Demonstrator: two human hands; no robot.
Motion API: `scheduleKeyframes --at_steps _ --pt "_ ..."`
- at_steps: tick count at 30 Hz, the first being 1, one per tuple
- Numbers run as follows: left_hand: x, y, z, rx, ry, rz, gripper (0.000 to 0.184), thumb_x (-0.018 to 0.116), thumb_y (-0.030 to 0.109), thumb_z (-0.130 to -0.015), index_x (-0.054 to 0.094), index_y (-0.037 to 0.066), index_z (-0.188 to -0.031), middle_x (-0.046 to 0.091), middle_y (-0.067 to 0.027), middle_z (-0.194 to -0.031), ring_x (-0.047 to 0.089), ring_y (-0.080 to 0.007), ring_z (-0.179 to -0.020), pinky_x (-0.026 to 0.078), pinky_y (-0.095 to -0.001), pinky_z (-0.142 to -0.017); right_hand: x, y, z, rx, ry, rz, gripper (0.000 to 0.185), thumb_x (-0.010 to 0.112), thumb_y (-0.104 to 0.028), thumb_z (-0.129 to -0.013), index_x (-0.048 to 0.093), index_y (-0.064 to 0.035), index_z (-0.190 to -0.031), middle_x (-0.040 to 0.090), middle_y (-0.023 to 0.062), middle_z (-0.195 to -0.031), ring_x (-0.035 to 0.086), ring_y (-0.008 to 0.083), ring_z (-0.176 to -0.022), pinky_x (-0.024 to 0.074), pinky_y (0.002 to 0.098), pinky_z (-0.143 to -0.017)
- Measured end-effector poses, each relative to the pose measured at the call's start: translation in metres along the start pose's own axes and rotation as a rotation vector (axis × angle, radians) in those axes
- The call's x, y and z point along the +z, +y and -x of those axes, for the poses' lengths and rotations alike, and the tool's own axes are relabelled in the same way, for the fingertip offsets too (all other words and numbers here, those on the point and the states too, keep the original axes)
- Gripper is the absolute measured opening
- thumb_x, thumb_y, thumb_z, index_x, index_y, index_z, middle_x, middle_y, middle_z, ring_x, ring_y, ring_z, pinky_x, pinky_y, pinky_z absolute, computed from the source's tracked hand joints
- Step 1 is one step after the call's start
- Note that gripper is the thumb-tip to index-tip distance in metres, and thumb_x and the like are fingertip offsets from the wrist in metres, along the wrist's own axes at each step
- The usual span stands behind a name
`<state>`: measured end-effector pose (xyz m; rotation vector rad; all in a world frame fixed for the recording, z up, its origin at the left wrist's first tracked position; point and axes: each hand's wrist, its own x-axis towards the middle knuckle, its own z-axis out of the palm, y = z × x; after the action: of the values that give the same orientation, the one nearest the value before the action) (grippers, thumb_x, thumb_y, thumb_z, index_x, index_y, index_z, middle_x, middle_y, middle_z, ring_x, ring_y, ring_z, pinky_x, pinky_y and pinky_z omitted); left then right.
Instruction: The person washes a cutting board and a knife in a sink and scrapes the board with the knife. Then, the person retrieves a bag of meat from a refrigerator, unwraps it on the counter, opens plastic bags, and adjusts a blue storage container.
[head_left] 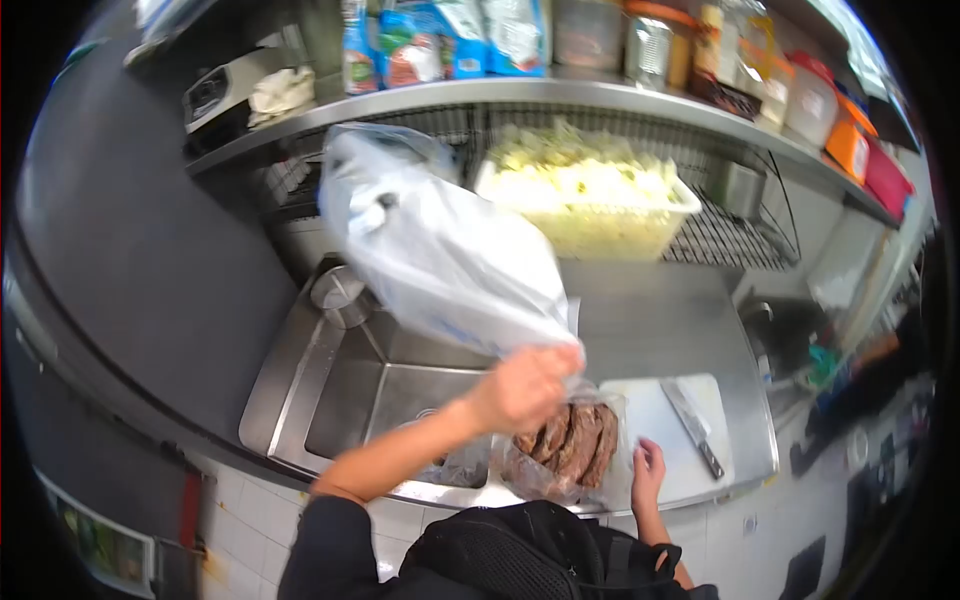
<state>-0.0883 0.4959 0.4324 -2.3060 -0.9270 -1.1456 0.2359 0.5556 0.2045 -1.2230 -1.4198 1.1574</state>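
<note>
A large translucent white plastic bag [450, 240] hangs billowed out over the sink, its lower right end gripped in my left hand [525, 390]. Just below that hand lies a clear bag of brown meat pieces [570, 450], at the counter's front edge beside the sink. My right hand [648, 470] is to the right of the meat, over the left edge of a white cutting board [690, 430], fingers slightly curled and apart with nothing in them. A knife [695, 425] with a black handle rests on the board.
Behind, a white tub [600, 225] of pale yellow chopped food stands on a wire rack [740, 240]. The steel sink [350, 400] is at the left, with a metal container [343, 297] at its back corner. Above runs a shelf [570, 92] of packets and jars.
</note>
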Motion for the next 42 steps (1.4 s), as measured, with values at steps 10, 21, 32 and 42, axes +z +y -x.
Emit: scheduleKeyframes --at_steps 10,21,32,42 --pt "0.137 0.118 0.034 -0.250 -0.268 0.736 0.024 0.071 0.009 -0.081 0.063 -0.001 -0.102 0.066 -0.0184 -0.117 0.063 -0.0341 -0.111 0.052 -0.0413 -0.093 -0.020 -0.082 0.001 0.320 -0.138 -0.779 0.041 0.060 -0.018 -0.095 0.052 -0.0003 -0.132 0.067 0.0141 -0.118 0.065 0.0270 -0.108 0.0527 0.0400 -0.095" --pt "0.266 0.076 0.066 -1.358 0.099 0.997 0.037 0.059 0.015 -0.098 0.052 0.002 -0.132 0.059 -0.0063 -0.108 0.059 -0.0158 -0.090 0.051 -0.0281 -0.077 -0.166 -0.054 0.044 0.215 0.133 -1.038 0.040 0.059 -0.009 -0.094 0.048 0.0018 -0.131 0.065 0.0188 -0.120 0.065 0.0330 -0.109 0.0530 0.0493 -0.097" --pt "0.370 0.245 -0.074 -1.436 -0.979 1.945 0.021 0.062 0.010 -0.096 0.061 0.006 -0.116 0.062 0.0005 -0.090 0.058 -0.0094 -0.071 0.049 -0.0205 -0.064 -0.380 -0.011 0.168 0.133 0.578 -0.943 0.033 0.056 -0.010 -0.096 0.052 -0.0034 -0.128 0.065 0.0098 -0.111 0.065 0.0225 -0.099 0.0536 0.0402 -0.092" --pt "0.480 0.362 -0.161 -1.018 -1.066 1.733 0.007 0.072 0.009 -0.089 0.068 0.004 -0.092 0.066 -0.0013 -0.080 0.059 -0.0087 -0.068 0.049 -0.0226 -0.061 -0.524 0.019 0.259 0.097 1.124 -0.657 0.030 0.061 -0.013 -0.097 0.056 -0.0027 -0.124 0.064 0.0054 -0.107 0.061 0.0170 -0.093 0.0519 0.0354 -0.086"
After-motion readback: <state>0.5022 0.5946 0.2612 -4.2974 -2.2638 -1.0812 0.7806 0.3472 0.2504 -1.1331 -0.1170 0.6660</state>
